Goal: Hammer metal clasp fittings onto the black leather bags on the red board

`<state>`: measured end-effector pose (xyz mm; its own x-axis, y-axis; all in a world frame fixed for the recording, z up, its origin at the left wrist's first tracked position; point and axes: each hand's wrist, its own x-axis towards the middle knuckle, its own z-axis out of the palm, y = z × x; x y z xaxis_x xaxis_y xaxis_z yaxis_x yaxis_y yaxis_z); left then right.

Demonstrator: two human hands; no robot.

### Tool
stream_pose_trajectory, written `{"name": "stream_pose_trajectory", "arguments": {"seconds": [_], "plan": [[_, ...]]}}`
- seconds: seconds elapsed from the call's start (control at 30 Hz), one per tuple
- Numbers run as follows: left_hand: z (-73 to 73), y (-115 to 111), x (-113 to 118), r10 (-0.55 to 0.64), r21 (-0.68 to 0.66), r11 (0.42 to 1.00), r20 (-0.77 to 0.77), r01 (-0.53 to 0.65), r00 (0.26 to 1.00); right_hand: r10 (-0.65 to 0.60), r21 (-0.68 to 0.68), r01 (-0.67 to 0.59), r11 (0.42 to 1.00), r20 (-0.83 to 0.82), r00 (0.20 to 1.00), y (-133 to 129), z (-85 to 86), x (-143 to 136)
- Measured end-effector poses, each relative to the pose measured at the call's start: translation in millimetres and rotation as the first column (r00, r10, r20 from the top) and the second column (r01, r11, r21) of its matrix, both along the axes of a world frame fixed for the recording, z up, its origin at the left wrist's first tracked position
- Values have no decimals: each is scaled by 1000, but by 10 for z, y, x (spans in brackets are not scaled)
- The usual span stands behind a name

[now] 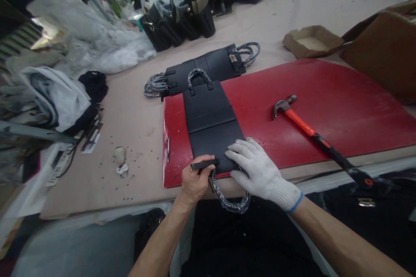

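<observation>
A black leather bag panel point(212, 108) lies on a red board, with a plastic-wrapped handle point(199, 77) at its far end and another wrapped handle point(231, 204) hanging over the table's near edge. My bare left hand point(196, 179) pinches a short black strap point(203, 164) at the panel's near left corner. Its far end meets the panel, and I cannot tell how it is joined. In a white knit glove, my right hand point(255, 169) lies with fingers spread on the panel's near right part. The glove hides that corner.
The red board point(325, 108) carries a claw hammer point(302, 123) on the right and a thin metal tool point(168, 149) at left. More black panels point(204, 67) lie behind. Finished black bags point(182, 26), an open cardboard tray point(312, 41) and a thread spool point(120, 156) are around.
</observation>
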<state>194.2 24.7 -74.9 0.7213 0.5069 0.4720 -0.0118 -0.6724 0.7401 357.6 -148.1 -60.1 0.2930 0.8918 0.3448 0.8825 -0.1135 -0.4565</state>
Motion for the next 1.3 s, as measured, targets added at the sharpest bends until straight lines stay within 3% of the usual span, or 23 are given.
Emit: {"name": "stream_pose_trajectory", "arguments": {"seconds": [0.27, 0.63, 0.97, 1.3], "plan": [[26, -30, 22, -18, 6, 1000, 15, 18, 1000, 2, -9, -2, 1000, -9, 1000, 1, 26, 2], [-46, -32, 18, -6, 38, 999, -23, 7, 1000, -2, -13, 1, 1000, -7, 1000, 5, 40, 3], [-94, -111, 43, 7, 61, 998, 42, -10, 999, -5, -4, 5, 1000, -10, 1000, 2, 18, 6], [-33, -45, 108, -54, 71, 996, 24, 52, 998, -5, -4, 5, 1000, -14, 1000, 1, 24, -1]]}}
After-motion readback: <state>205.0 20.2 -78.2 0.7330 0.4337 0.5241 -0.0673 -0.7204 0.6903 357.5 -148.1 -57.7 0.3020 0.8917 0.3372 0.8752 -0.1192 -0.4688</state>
